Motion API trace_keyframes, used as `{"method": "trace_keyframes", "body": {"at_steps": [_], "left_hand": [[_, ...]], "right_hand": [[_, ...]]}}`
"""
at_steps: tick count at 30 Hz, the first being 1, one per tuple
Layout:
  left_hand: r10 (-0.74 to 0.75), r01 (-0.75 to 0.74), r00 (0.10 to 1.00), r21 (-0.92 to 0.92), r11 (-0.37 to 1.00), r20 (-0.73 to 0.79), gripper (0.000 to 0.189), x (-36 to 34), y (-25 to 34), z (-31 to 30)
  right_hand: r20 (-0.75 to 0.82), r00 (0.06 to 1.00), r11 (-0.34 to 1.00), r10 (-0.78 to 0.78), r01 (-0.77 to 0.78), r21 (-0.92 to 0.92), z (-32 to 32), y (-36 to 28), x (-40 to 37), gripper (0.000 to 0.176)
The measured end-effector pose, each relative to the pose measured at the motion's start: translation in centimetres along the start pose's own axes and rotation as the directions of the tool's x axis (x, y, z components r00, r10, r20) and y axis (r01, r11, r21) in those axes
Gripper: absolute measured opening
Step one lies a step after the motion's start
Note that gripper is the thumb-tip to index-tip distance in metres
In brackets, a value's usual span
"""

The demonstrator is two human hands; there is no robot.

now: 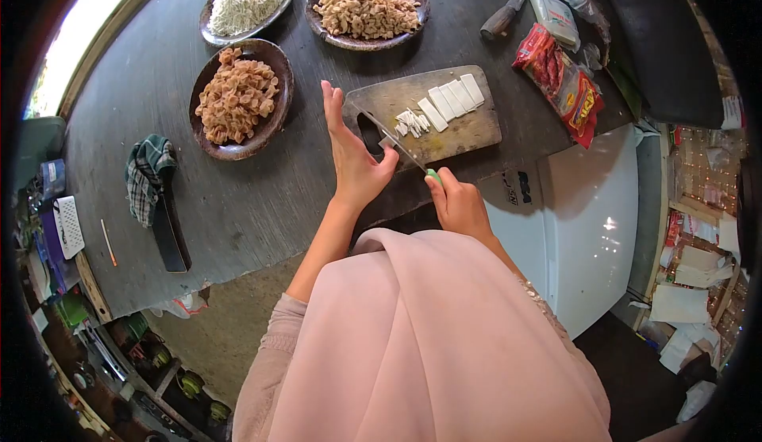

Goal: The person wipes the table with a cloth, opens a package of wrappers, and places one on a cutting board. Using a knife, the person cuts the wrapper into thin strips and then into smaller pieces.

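Note:
My right hand [460, 205] is closed around the green handle of a knife [407, 151], whose blade slants up to the left across the near-left part of a wooden cutting board [476, 131]. My left hand [355, 160] is at the board's left end, fingers stretched upward and thumb out toward the blade. A small white piece [386, 142] sits at the thumb tip, against the knife. On the board, several flat white slabs [456, 99] lie in a row, with a heap of thin white strips [412, 123] left of them.
Brown bowls hold tan chopped pieces [367, 7], brown cut pieces [236, 96] and white shreds [251, 1]. Red packets [561, 83] and a white pack [553, 18] lie at the right. A checked cloth [149, 178] and dark phone-like slab [170, 234] are at the left.

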State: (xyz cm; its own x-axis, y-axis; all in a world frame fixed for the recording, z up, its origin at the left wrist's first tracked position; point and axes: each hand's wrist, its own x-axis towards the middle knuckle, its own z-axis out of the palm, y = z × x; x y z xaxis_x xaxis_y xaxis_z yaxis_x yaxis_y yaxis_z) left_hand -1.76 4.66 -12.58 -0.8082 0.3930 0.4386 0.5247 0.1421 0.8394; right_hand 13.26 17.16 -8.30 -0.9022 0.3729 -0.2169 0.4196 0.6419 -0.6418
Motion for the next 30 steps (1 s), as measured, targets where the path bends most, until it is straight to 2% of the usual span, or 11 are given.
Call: {"method": "trace_keyframes", "body": {"at_steps": [7, 10, 13, 16, 30], "left_hand": [[-0.007, 0.007, 1.000, -0.012, 1.000, 0.004, 0.111, -0.1, -0.1, 0.0], [-0.008, 0.008, 1.000, -0.018, 1.000, 0.001, 0.111, -0.1, 0.0, 0.0], [0.004, -0.004, 1.000, -0.021, 1.000, -0.009, 0.111, -0.1, 0.0, 0.1], [-0.004, 0.004, 1.000, -0.020, 1.000, -0.003, 0.111, -0.1, -0.1, 0.1], [-0.002, 0.002, 1.000, -0.006, 1.000, 0.003, 0.110, 0.0, 0.0, 0.0]], "right_hand": [[-0.010, 0.999, 0.998, 0.046, -0.046, -0.033, 0.5, -0.1, 0.6, 0.035], [-0.021, 1.000, 1.000, -0.006, 0.006, 0.017, 0.2, 0.1, 0.1, 0.036], [0.028, 0.999, 0.999, 0.031, -0.030, -0.027, 0.1, -0.2, -0.3, 0.036], [0.007, 1.000, 0.997, 0.030, -0.029, -0.065, 0.8, 0.0, 0.2, 0.035], [0.016, 1.000, 0.999, 0.015, -0.014, -0.035, -0.1, -0.3, 0.5, 0.035]]}}
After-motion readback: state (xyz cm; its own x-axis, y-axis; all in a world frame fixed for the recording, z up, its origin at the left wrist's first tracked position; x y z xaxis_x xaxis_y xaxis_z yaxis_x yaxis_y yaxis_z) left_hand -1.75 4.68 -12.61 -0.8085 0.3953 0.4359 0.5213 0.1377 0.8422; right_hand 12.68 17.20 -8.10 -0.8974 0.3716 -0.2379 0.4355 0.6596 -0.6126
